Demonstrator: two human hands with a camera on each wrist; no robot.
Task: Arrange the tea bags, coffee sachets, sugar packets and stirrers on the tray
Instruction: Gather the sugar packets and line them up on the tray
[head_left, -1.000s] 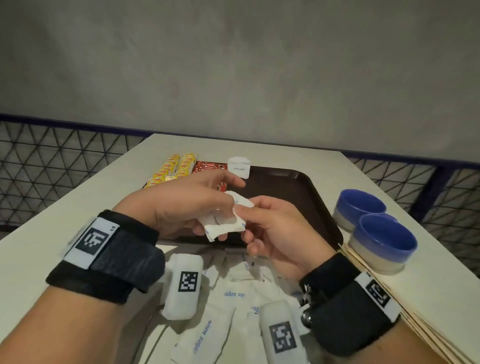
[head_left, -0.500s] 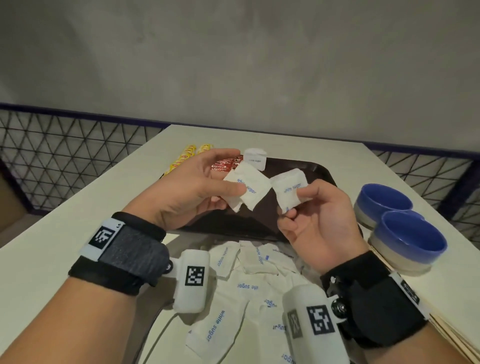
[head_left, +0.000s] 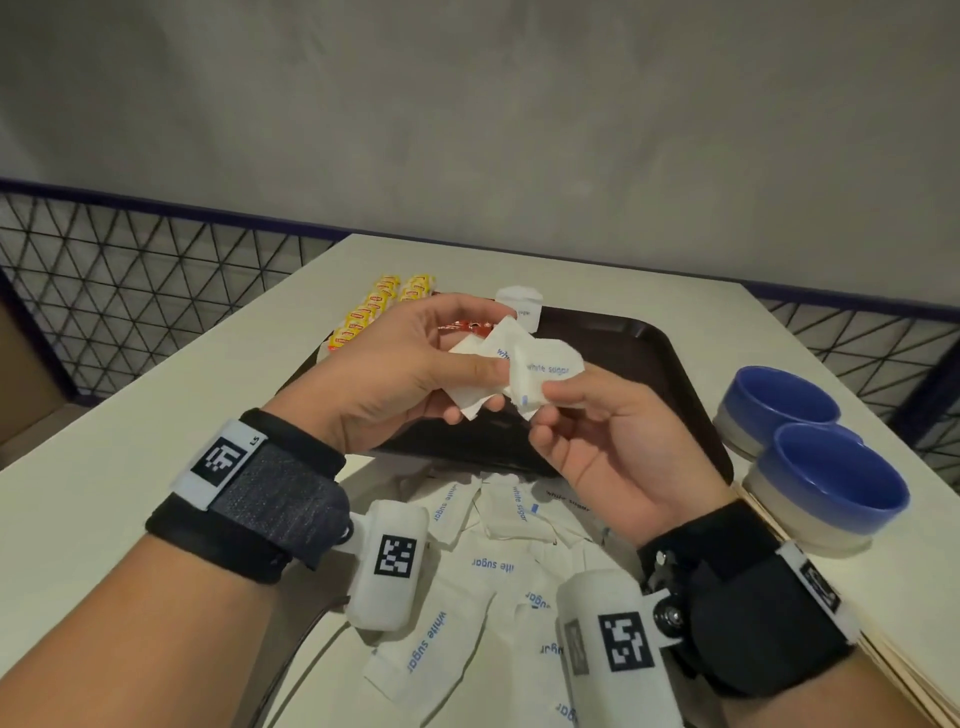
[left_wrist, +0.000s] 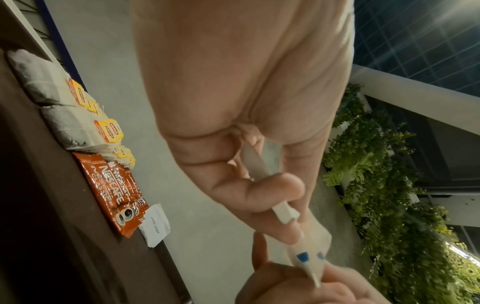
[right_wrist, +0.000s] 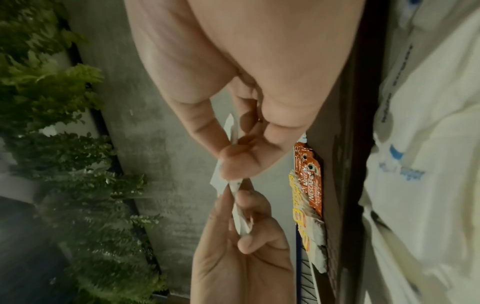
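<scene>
While both hands (head_left: 519, 395) pinch sugar packets (head_left: 545, 371), seemingly above tray (head_left: 670, 358)

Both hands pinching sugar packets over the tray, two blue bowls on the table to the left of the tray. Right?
One thing is off: the two blue bowls stand to the right of the tray, not the left, as the head view shows. The rest holds: the left hand and the right hand each pinch sugar packets over the tray.

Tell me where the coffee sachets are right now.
In the head view the coffee sachets lie at the tray's far left, mostly hidden behind the left hand, between the tea bags and a lone sugar packet.
</scene>
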